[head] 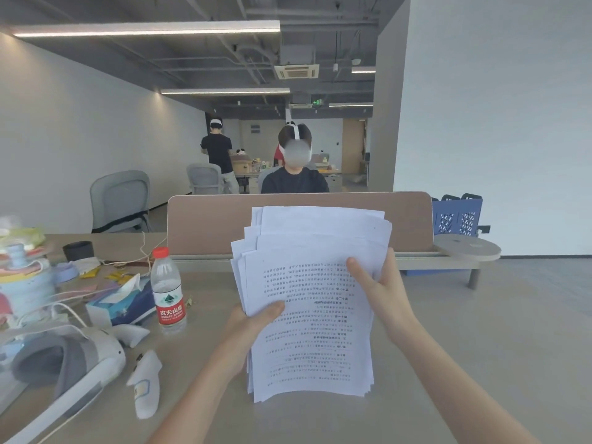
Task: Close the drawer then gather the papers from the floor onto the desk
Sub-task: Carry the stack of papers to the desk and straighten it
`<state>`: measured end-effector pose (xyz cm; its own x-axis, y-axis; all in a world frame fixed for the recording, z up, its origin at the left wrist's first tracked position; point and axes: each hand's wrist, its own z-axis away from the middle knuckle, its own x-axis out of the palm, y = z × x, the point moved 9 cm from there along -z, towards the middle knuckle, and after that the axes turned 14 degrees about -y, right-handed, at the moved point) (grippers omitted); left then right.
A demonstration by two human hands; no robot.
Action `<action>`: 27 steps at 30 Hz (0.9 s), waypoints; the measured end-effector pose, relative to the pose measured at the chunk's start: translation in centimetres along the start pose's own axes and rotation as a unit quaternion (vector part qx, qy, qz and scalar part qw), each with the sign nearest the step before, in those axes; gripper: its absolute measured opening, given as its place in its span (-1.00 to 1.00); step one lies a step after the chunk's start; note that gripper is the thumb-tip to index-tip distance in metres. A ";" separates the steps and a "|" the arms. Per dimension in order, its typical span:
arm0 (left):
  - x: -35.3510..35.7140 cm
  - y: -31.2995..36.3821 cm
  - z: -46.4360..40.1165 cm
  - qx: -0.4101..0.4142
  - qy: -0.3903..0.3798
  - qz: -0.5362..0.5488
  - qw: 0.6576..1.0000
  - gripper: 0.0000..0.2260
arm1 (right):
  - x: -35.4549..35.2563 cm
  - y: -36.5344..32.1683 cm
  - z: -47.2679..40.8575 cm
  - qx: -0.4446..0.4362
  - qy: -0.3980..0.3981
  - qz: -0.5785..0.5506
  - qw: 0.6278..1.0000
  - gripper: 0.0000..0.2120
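Observation:
A thick, uneven stack of printed white papers [315, 302] stands upright on its lower edge on the grey desk [480, 347], in the middle of the head view. My left hand [253, 318] grips the stack's left edge, thumb on the front sheet. My right hand [381, 283] holds the right edge higher up, thumb across the print. The upper sheets fan out unevenly. Neither the drawer nor the floor is in view.
A water bottle with a red label [168, 291] stands left of the stack, beside a tissue box [123, 304], a white headset [64, 363], a controller [145, 382] and cables. A brown divider panel [208, 222] runs behind, with a person seated beyond it. A blue file rack [456, 217] sits at the right.

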<state>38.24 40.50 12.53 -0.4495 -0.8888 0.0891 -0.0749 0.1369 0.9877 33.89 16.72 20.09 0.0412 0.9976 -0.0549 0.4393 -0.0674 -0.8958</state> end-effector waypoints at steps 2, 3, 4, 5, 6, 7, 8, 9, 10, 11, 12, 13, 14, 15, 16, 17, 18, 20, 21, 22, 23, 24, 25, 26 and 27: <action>0.0 0.1 -0.1 0.005 0.005 0.005 1.000 -0.68 | 0.0 -0.7 -0.3 -0.007 0.000 0.009 1.000 -0.74; 0.0 0.2 -0.2 0.007 0.006 0.008 1.000 -0.68 | 0.0 -1.1 -0.4 -0.008 0.000 0.019 1.000 -0.75; 0.1 0.2 -0.2 0.008 0.006 0.013 1.000 -0.70 | 0.0 -1.4 -0.5 -0.009 -0.001 0.030 1.000 -0.76; 0.3 0.3 -0.2 0.009 0.004 0.016 1.000 -0.73 | -0.1 -1.7 -0.6 -0.009 0.000 0.043 0.999 -0.75; 0.5 0.4 -0.2 0.009 0.002 0.016 1.000 -0.76 | -0.3 -1.9 -0.6 -0.010 0.002 0.058 0.998 -0.72; 0.7 0.5 -0.2 0.010 -0.002 0.014 1.000 -0.77 | -0.4 -2.3 -0.7 -0.011 0.003 0.072 0.997 -0.69; 0.9 0.6 -0.1 0.010 -0.006 0.014 1.000 -0.78 | -0.4 -2.6 -0.7 -0.014 0.003 0.081 0.997 -0.66; 1.1 0.7 -0.1 0.011 -0.011 0.013 1.000 -0.79 | -0.4 -3.0 -0.7 -0.017 0.001 0.086 0.996 -0.63; 1.3 0.7 0.0 0.012 -0.018 0.011 1.000 -0.80 | -0.4 -3.2 -0.7 -0.019 -0.002 0.091 0.996 -0.61; 1.6 0.7 0.0 0.014 -0.025 0.010 1.000 -0.80 | -0.3 -3.3 -0.7 -0.018 -0.003 0.094 0.995 -0.60; 1.8 0.7 0.0 0.015 -0.028 0.011 0.999 -0.81 | -0.4 -3.3 -0.7 -0.017 -0.003 0.097 0.995 -0.59; 1.9 0.6 0.0 0.013 -0.026 0.014 0.999 -0.83 | -0.4 -3.2 -0.8 -0.016 -0.001 0.098 0.995 -0.57; 1.9 0.5 0.0 0.011 -0.023 0.016 1.000 -0.84 | -0.6 -2.9 -0.7 -0.014 0.002 0.096 0.995 -0.56; 1.8 0.3 0.0 0.008 -0.023 0.016 1.000 -0.84 | -0.8 -2.6 -0.7 -0.011 0.006 0.089 0.996 -0.53; 1.9 0.2 -0.1 0.004 -0.026 0.013 1.000 -0.83 | -1.0 -2.2 -0.6 -0.007 0.009 0.076 0.997 -0.51; 1.9 0.0 -0.2 0.001 -0.031 0.011 0.999 -0.81 | -1.2 -1.8 -0.4 -0.002 0.011 0.060 0.998 -0.50; 1.9 -0.2 -0.2 -0.003 -0.034 0.009 0.999 -0.79 | -1.4 -1.4 -0.3 0.001 0.012 0.045 0.999 -0.50; 1.9 -0.8 -0.1 -0.012 -0.038 0.006 0.999 -0.78 | -1.6 -0.3 0.4 0.012 0.013 0.016 1.000 -0.53; 1.9 -1.1 -0.1 -0.014 -0.037 0.002 0.999 -0.77 | -1.7 0.4 0.7 0.018 0.013 0.005 1.000 -0.55; 1.9 -1.4 -0.1 -0.016 -0.034 -0.002 0.999 -0.77 | -1.8 1.1 1.0 0.023 0.013 0.000 1.000 -0.56; 1.8 -1.6 -0.1 -0.019 -0.028 -0.007 0.999 -0.80 | -1.8 1.6 1.3 0.027 0.015 -0.001 1.000 -0.57; 1.8 -1.8 -0.1 -0.022 -0.019 -0.010 1.000 -0.84 | -1.9 1.9 1.5 0.027 0.018 0.001 0.999 -0.58; 1.7 -1.9 -0.2 -0.024 -0.008 -0.014 1.000 -0.86 | -1.9 2.0 1.6 0.024 0.020 0.004 1.000 -0.59; 1.6 -1.8 -0.2 -0.023 0.003 -0.017 1.000 -0.87 | -1.9 1.8 1.5 0.020 0.023 0.007 1.000 -0.60; 1.6 -1.7 -0.3 -0.022 0.016 -0.021 0.999 -0.88 | -1.9 1.5 1.3 0.017 0.026 0.012 0.999 -0.61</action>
<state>37.92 38.71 11.01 -0.4187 -0.9067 0.0498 -0.0534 0.0794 0.9954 33.30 14.70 18.25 0.0978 0.9937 -0.0544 0.4078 -0.0899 -0.9087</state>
